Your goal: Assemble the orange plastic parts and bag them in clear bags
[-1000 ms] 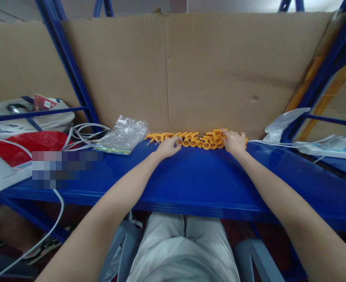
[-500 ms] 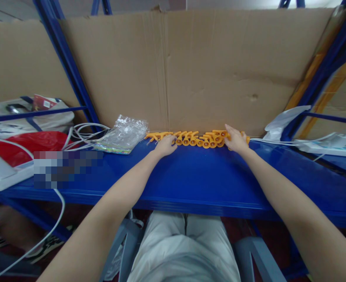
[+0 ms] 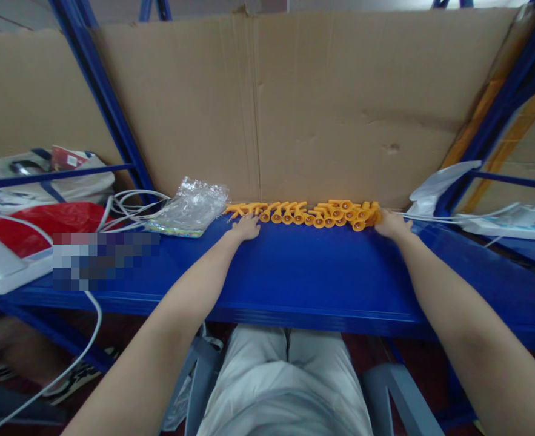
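Note:
A row of orange plastic pieces (image 3: 299,217) with round, funnel-like ends lies along the back of the blue shelf (image 3: 303,266); small chains hang off some at the left end. My left hand (image 3: 248,227) rests at the row's left part with its fingers spread, touching or just in front of the pieces there. At the right end, my right hand (image 3: 393,225) lies against the heaped pieces (image 3: 358,224), its fingers stretched out and partly hidden. Neither hand grips a piece that I can see.
Left of the row lies a clear plastic bag (image 3: 189,209). Farther left are white cables, a red bag (image 3: 62,221) and a power strip (image 3: 17,269). A cardboard sheet (image 3: 322,109) stands behind. To the right are white plastic (image 3: 440,184) and more cables.
My left hand has slid left along the row. My right hand has moved right, off the top of the pieces to their right end, uncovering several of them.

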The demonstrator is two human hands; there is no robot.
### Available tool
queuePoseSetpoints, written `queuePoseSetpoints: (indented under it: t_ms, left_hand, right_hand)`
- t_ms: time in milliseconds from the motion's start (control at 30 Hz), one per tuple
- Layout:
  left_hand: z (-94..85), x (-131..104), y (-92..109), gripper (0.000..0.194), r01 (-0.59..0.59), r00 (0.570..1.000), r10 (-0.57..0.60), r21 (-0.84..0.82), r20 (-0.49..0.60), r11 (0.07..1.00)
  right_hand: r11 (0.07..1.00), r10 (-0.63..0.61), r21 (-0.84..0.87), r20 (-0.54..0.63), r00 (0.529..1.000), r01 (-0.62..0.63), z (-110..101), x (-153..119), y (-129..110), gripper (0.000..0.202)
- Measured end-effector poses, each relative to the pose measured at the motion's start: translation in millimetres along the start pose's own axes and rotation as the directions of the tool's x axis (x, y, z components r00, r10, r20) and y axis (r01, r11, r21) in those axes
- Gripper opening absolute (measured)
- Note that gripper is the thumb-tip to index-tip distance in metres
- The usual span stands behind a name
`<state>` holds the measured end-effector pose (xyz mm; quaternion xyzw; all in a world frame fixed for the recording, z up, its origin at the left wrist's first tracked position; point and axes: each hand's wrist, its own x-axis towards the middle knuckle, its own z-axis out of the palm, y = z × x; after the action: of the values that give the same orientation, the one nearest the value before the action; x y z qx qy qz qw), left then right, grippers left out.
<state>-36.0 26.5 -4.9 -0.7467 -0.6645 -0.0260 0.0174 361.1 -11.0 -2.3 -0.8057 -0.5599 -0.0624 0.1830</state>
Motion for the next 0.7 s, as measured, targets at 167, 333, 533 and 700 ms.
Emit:
queuePoseSetpoints:
  t_ms: [167, 333, 533, 700]
  left_hand:
    - [0.0, 1.9, -1.8, 0.059, 0.015, 0.999, -0.014, 0.024, -0.045, 1.000]
    - [5.2, 7.6, -4.4, 0.058, 0.055, 0.995, -0.053, 0.016, -0.089, 0.998]
    - [3.7, 4.1, -1.8, 0.058, 0.124, 0.991, -0.125, -0.036, -0.040, 0.992]
    - [0.7, 0.8, 0.1, 0.054, 0.118, 0.990, -0.120, -0.030, -0.071, 0.993]
  right_hand:
    - [0.999, 0.030, -0.016, 0.007, 1.000, -0.030, 2.7, 2.6, 0.1, 0.054]
    - [1.000, 0.023, -0.019, 0.020, 1.000, -0.023, 5.2, 3.8, 2.9, 0.059]
    - [0.998, -0.030, -0.057, 0.026, 0.999, 0.032, 11.2, 8.9, 9.7, 0.066]
    - [0.999, 0.022, -0.050, 0.025, 0.999, -0.021, 6.8, 5.5, 5.6, 0.060]
